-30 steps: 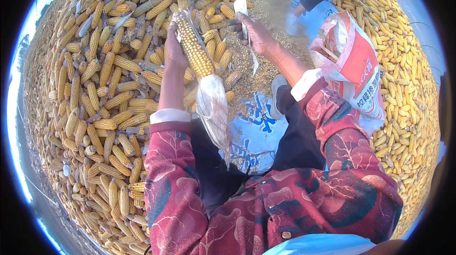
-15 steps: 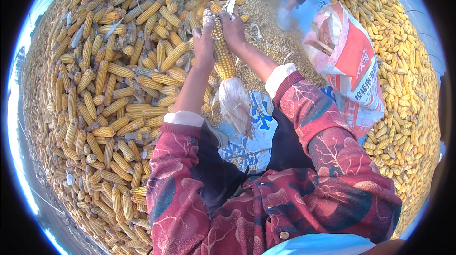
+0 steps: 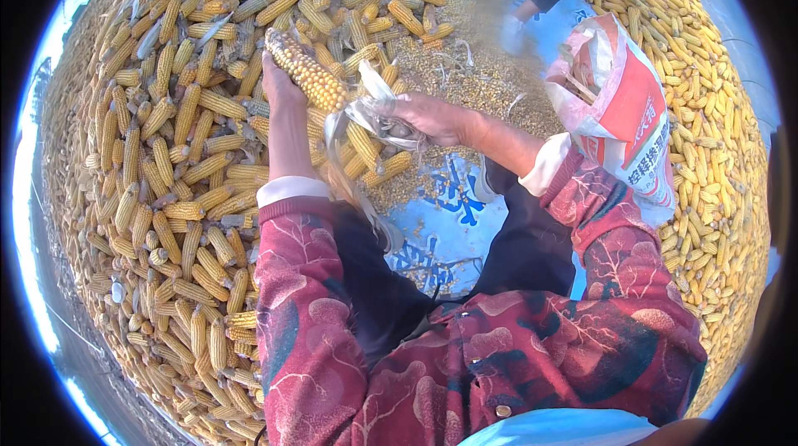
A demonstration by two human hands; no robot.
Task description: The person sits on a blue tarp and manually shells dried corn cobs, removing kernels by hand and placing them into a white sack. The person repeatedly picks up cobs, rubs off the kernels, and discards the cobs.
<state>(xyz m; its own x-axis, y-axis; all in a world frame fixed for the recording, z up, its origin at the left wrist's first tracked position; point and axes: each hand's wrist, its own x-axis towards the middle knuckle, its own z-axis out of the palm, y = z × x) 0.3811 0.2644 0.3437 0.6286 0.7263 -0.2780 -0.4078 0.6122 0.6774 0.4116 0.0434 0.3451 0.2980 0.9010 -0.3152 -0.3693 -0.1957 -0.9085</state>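
Husk (image 3: 363, 110) now bunched in the right hand (image 3: 426, 117), corn ear (image 3: 307, 72) farther left.

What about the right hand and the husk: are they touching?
Touching. The head view shows the right hand with its fingers closed around the husk, whose loose strips hang out of the grip.

The cob (image 3: 309, 73) is yellow, its husk (image 3: 376, 84) whitish, the sack (image 3: 629, 109) red and white, the jacket (image 3: 532, 346) maroon with pale branches.

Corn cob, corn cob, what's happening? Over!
Left hand gripping corn cob. Right hand clutching pale husk. Open sack off right, clear of both hands.
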